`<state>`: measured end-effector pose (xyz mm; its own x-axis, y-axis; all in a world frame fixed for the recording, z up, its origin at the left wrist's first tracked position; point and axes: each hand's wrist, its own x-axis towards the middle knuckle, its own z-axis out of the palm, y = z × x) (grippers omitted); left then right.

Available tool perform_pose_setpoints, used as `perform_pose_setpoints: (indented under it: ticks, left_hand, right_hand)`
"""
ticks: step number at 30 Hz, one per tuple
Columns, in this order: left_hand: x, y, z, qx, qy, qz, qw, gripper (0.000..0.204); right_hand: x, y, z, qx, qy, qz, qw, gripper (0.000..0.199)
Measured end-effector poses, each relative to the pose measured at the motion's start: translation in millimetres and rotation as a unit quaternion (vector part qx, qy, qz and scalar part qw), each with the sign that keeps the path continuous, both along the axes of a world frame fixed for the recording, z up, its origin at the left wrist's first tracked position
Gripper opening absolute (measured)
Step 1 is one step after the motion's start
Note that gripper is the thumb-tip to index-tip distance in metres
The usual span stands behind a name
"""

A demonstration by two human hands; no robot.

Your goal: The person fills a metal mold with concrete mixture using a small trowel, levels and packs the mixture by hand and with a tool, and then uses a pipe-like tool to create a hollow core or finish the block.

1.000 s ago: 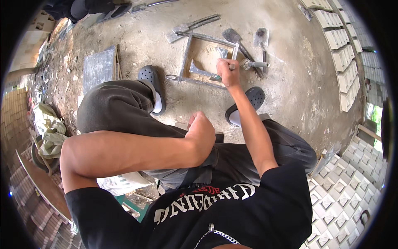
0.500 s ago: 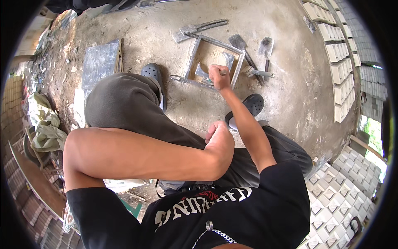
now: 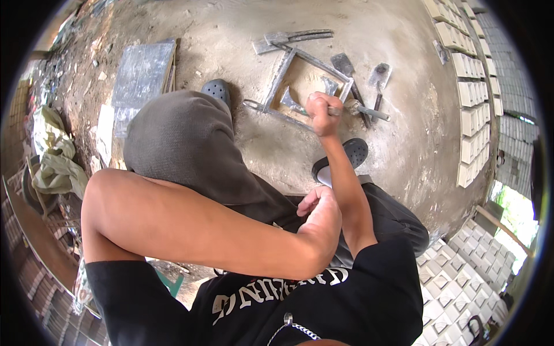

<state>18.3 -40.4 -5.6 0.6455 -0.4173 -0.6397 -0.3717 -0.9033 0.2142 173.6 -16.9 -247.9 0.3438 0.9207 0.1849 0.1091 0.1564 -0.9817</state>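
My right hand (image 3: 324, 114) is closed around a tool's handle (image 3: 334, 111). It is over the near right part of a square frame-like mould (image 3: 279, 76) on the ground. The tool's working end is hidden or cannot be told apart from the grey shapes in the mould. Pale powder (image 3: 307, 84) lies inside, with a curved grey shape (image 3: 292, 101) at left and another grey patch (image 3: 330, 86) at right. My left hand (image 3: 321, 212) hangs near my lap, beside my right forearm, its fingers curled and nothing seen in them. My left forearm lies across my raised left knee.
A brush-like tool (image 3: 369, 111) is right of the mould. Flat-bladed trowels (image 3: 344, 64) (image 3: 380, 75) lie beyond it; long-handled metal tools (image 3: 294, 38) lie behind. Grey boards (image 3: 143, 78) rest at left. Pale moulded blocks (image 3: 472, 98) line the right side; more (image 3: 461, 277) are at lower right.
The view has shifted, so the mould appears farther right. My right hand has moved slightly right over the mould, still gripping the handle. My left hand stays curled near my lap.
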Motion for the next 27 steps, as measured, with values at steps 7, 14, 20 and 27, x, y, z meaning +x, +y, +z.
perform_pose_setpoints:
  ticks: [7,14,20,27]
  left_hand:
    - [-5.9,0.6,0.6,-0.017,-0.001,-0.004,1.0,0.015]
    - [-13.9,-4.8,3.3,-0.002,-0.025,-0.018,1.0,0.02]
    - [-14.6,-4.9,-1.5,0.021,-0.024,-0.004,0.999,0.034]
    - [-5.1,1.6,-18.4,-0.005,-0.007,0.079,0.997,0.013]
  right_hand:
    - [-12.9,-9.9,-42.3,-0.031,-0.061,-0.015,0.998,0.035]
    - [-13.3,-3.9,-52.5,0.039,0.081,-0.027,0.996,0.031]
    - [-13.0,26.2,-32.2,-0.057,0.031,-0.004,0.998,0.029]
    - [-26.6,39.5,-26.0,0.039,-0.144,0.031,0.988,0.024]
